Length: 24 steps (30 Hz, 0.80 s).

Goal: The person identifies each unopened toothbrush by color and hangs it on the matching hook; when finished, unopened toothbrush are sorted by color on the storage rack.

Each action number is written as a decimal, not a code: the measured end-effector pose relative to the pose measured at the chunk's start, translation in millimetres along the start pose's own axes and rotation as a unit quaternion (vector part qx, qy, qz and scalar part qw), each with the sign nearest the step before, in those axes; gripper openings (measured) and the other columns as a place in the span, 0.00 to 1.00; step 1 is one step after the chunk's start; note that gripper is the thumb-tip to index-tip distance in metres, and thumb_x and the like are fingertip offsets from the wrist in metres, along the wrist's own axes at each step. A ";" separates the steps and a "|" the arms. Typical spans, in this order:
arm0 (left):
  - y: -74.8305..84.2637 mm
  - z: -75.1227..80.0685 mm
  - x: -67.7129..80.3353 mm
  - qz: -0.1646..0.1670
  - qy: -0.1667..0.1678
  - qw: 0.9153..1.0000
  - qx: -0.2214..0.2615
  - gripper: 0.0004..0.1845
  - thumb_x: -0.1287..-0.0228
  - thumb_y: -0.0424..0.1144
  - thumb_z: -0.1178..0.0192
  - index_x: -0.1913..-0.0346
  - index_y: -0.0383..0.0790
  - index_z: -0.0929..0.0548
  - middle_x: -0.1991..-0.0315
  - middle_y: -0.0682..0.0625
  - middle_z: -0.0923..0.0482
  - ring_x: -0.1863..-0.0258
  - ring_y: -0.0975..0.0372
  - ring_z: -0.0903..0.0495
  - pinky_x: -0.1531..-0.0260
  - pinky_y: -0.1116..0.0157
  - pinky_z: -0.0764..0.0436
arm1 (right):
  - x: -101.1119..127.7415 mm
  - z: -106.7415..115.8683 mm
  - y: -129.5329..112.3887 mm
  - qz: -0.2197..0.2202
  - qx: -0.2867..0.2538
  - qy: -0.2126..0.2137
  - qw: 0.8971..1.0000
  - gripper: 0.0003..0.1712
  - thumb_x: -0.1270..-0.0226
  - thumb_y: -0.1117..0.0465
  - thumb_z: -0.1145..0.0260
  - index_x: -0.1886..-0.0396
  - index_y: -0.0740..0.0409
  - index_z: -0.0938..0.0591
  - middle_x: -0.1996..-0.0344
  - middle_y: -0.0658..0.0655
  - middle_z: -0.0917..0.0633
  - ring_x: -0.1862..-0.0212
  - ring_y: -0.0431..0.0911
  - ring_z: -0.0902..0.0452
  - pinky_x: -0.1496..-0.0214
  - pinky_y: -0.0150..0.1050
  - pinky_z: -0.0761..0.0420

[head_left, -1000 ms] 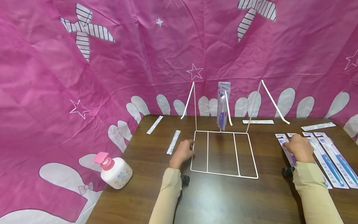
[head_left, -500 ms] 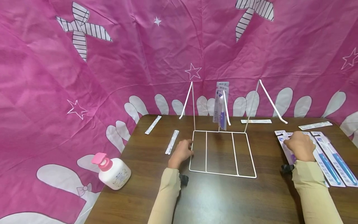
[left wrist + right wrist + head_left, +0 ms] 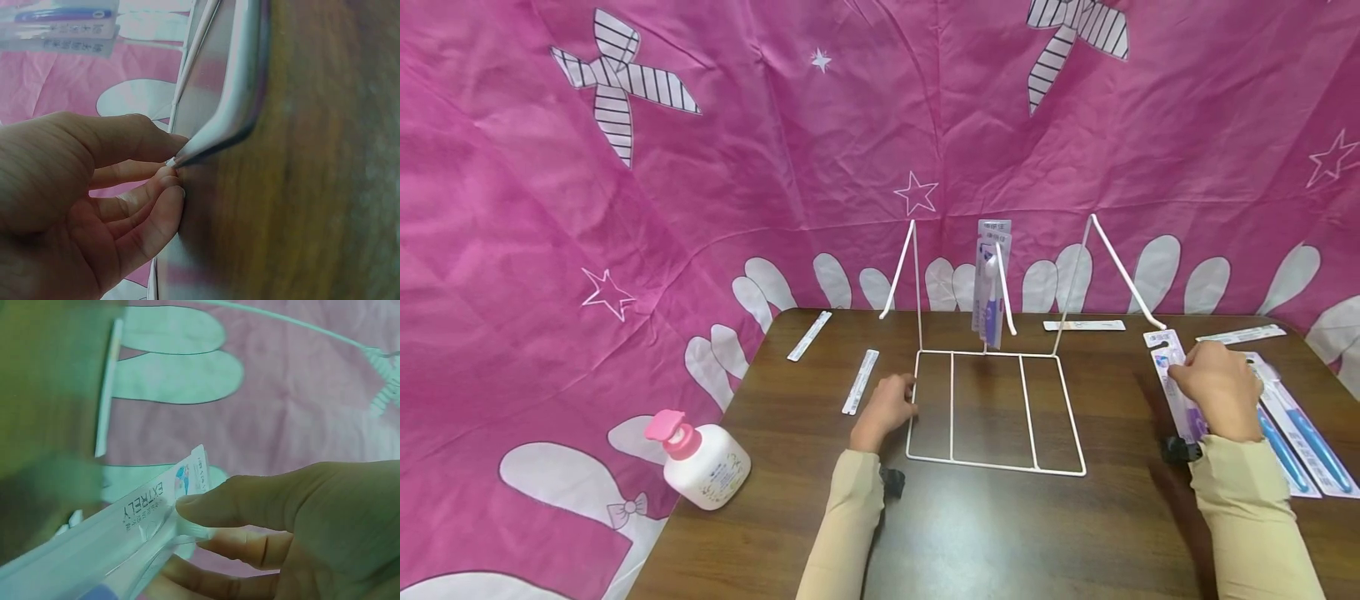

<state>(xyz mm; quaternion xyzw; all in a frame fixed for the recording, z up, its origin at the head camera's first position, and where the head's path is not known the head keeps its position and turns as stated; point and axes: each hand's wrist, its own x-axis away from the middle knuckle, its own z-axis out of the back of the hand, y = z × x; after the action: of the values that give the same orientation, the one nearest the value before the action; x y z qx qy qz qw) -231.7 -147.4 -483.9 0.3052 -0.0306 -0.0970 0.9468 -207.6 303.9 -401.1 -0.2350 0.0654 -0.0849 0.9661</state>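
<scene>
My left hand (image 3: 883, 410) pinches the left side wire of the white wire display rack (image 3: 996, 469); the left wrist view shows thumb and fingertips (image 3: 170, 181) meeting at the wire. On the rack's middle prong hang packaged toothbrushes (image 3: 987, 287) with purple handles, one in front of another. At the right, my right hand (image 3: 1217, 387) holds a packaged toothbrush (image 3: 134, 515) near its head end, thumb on the printed front. The pack is tilted and raised off the table, its purple handle showing in the head view. Blue-handled packaged toothbrushes (image 3: 1317, 442) lie beside and partly behind this hand.
A white pump bottle (image 3: 709, 467) with a pink top stands at the table's left edge. Several narrow white strips (image 3: 861, 382) lie on the brown table (image 3: 970, 533). Two outer prongs (image 3: 1127, 271) of the rack jut forward. A pink curtain (image 3: 722, 167) hangs behind.
My right hand has closed on a purple-handled packaged toothbrush and lifted it slightly from the row. The hanging packs have swung a little. My left hand stays at the rack.
</scene>
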 end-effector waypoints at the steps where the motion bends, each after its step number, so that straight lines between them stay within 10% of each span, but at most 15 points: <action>1: 0.0 0.0 0.0 -0.002 0.001 1.000 0.001 0.25 0.48 0.26 0.29 0.44 0.29 0.18 0.66 0.48 0.20 0.70 0.59 0.24 0.68 0.61 0.22 | 1.7 2.0 -2.0 0.003 -0.002 0.009 1.000 0.14 0.42 0.60 0.37 0.85 0.60 0.23 0.74 0.76 0.21 0.62 0.78 0.27 0.74 0.62 0.32; 24: 1.8 0.5 -0.8 0.000 -0.005 1.000 -0.001 0.26 0.46 0.27 0.29 0.42 0.28 0.20 0.65 0.46 0.20 0.69 0.58 0.24 0.67 0.61 0.22 | 54.5 43.4 -64.2 0.023 -0.063 0.154 0.986 0.20 0.37 0.55 0.35 0.55 0.68 0.21 0.60 0.74 0.17 0.55 0.74 0.27 0.65 0.65 0.35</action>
<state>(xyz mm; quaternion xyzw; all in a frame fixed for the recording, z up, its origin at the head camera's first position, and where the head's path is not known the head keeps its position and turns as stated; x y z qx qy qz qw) -232.3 -146.1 -482.4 0.3039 -0.0356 -0.0987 0.9469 -155.7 256.3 -337.7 -0.2776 0.2239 -0.0935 0.9296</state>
